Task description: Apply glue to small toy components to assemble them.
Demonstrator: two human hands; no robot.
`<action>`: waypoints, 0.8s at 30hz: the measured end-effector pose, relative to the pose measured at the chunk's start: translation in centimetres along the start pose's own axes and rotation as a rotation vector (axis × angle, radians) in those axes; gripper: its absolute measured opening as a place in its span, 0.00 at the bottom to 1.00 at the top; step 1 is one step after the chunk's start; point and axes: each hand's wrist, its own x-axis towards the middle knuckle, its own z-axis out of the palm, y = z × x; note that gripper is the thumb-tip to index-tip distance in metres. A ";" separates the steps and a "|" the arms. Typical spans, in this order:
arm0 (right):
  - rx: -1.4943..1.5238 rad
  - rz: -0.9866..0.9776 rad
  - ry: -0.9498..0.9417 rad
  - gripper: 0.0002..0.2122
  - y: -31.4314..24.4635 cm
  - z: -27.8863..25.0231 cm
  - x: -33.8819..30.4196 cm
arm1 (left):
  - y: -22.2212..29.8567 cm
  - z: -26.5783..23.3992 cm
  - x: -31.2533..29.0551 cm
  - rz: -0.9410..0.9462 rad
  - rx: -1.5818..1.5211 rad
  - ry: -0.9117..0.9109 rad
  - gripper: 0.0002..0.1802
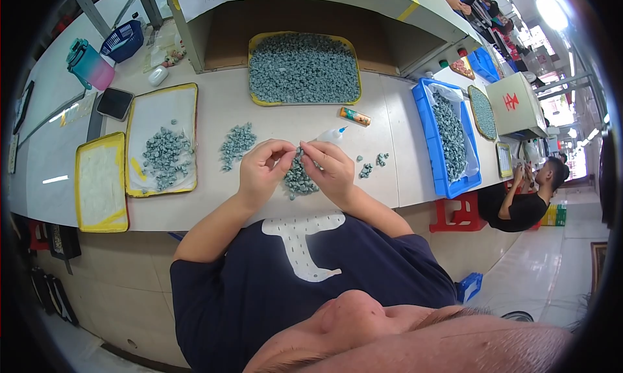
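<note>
The left hand (265, 173) and the right hand (332, 173) hide part of the middle heap of gray-green bits (300, 183) on the worktop (214, 201). The right hand also covers some of a white squeeze bottle (331, 136), just behind the heap. One small bit (299, 151) shows between the two grips, over the heap's far edge. It is too tiny to tell which grip pinches it, or if either is fully closed. Another heap (237, 144) sits left of the middle one.
</note>
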 end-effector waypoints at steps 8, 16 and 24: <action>-0.074 -0.086 0.017 0.15 0.1 -0.2 0.0 | 0.6 0.3 0.4 0.326 0.313 -0.012 0.08; -0.103 -0.049 0.006 0.13 -0.4 -0.5 0.1 | 0.3 0.5 0.3 0.382 0.318 0.019 0.09; -0.102 0.001 -0.024 0.12 -0.1 -1.0 -0.8 | 0.9 0.7 0.3 0.324 0.382 -0.013 0.07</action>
